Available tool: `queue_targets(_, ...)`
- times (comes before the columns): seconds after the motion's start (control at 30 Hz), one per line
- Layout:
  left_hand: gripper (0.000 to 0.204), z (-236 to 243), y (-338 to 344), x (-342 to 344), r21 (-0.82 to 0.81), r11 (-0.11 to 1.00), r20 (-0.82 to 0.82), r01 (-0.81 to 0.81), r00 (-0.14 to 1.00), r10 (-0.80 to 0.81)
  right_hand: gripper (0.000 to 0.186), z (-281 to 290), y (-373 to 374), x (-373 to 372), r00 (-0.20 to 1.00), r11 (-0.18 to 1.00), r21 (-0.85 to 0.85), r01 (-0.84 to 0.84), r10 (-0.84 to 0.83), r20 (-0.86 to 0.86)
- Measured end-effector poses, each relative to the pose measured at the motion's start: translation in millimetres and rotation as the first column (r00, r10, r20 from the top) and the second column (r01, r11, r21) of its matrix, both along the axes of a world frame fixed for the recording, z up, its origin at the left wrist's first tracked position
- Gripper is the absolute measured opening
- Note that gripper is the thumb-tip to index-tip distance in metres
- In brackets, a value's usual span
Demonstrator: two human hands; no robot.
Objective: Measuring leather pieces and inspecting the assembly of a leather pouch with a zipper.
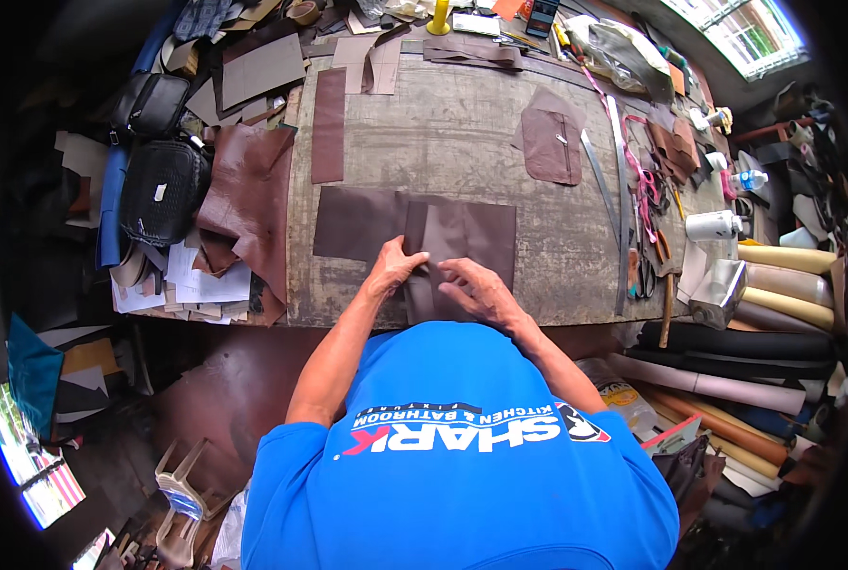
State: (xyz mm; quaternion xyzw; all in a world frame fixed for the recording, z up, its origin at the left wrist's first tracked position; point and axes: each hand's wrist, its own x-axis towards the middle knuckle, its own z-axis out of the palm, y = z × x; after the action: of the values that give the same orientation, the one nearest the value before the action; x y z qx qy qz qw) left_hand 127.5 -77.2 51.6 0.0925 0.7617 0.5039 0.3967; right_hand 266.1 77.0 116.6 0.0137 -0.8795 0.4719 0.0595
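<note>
Two dark brown leather pieces lie at the near side of the worktable, overlapping. The left leather piece [357, 223] is flat; the right leather piece [481, 228] covers its edge and hangs toward the table's front edge. At the right piece's left edge, my left hand [392, 269] is closed, thumb and fingers on the leather; the fingertips are partly hidden. My right hand [485, 293] hovers over or lightly touches the same piece, fingers bent and apart, with nothing visible in them.
On the worktable [433, 133] lie a brown leather strip [328, 123], a zippered leather panel [550, 142] and a long metal ruler [618, 180]. Reddish-brown hides [248, 190] and black bags [162, 190] crowd the left. Tools, bottles and material rolls [785, 256] fill the right.
</note>
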Motion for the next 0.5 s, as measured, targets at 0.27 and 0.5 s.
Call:
queue_targets(0.27, 0.050, -37.6, -51.0, -44.8, -0.149, 0.967, -0.550, -0.206, 0.830, 0.092, 0.055, -84.5, 22.2, 39.1, 0.739, 0.718, 0.358, 0.597, -0.666, 0.104)
queue_targets(0.5, 0.053, -38.6, -70.3, -77.1, -0.299, 0.866, -0.779, -0.401, 0.627, 0.021, 0.073, -98.3, 16.9, 3.6, 0.698, 0.794, 0.188, 0.578, -0.600, 0.390)
